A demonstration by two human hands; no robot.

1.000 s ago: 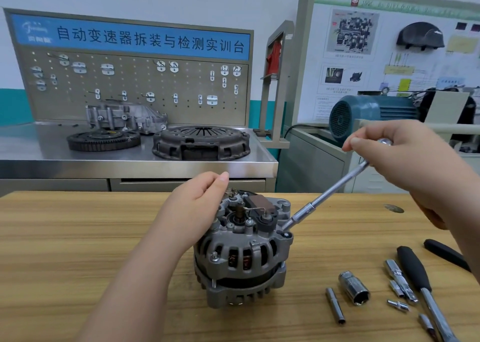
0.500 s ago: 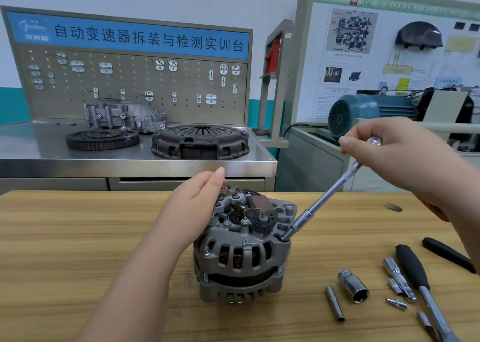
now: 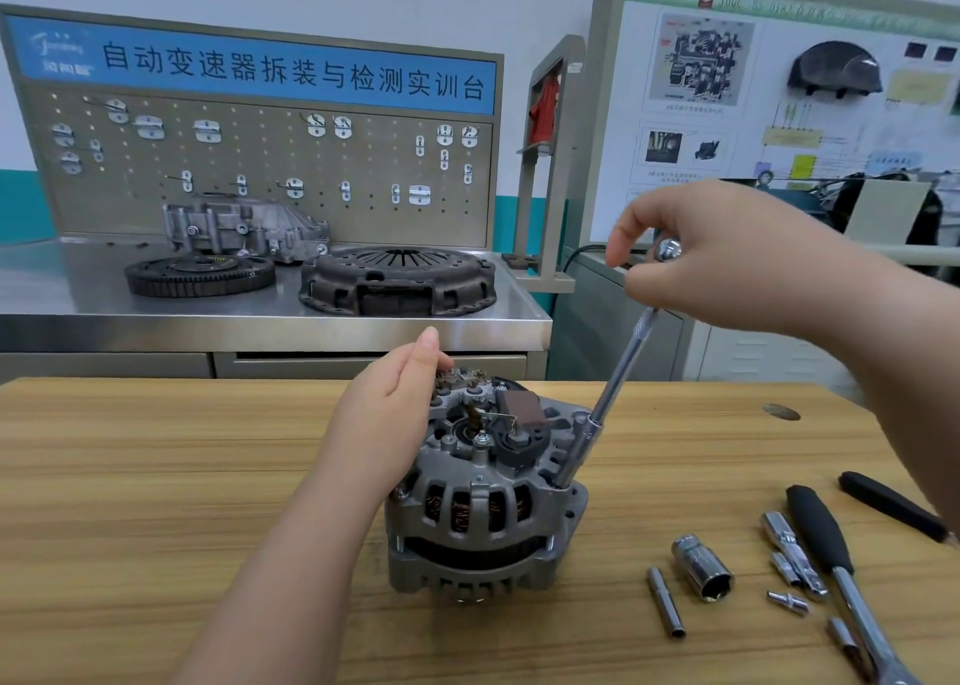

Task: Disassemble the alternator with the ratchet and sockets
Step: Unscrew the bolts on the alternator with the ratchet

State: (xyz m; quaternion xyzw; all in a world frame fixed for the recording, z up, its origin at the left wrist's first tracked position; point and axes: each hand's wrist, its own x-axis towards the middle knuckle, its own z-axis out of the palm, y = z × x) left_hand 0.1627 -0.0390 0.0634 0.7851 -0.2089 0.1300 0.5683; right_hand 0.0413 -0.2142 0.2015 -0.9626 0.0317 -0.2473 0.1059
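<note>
- Two bare hands are shown at work on an alternator, which is stood on end near the middle of a wooden table.
- The left hand is laid against the alternator's left side, with its fingers kept straight and pressed together and the thumb pointed up.
- A long chrome extension bar is pinched at its top end by the curled fingers of the right hand.
- The bar is tilted, and its lower socket end is seated on the housing's right rear corner.
- To the right of the alternator, a large socket, a slim socket and several small chrome pieces are laid out on the table.
- A black-handled ratchet is laid just beside them, and its metal end is cut off at the lower edge of view.
- Behind the table, a clutch cover, a toothed flywheel and a grey casting are set on a steel bench under a pegboard.
</note>
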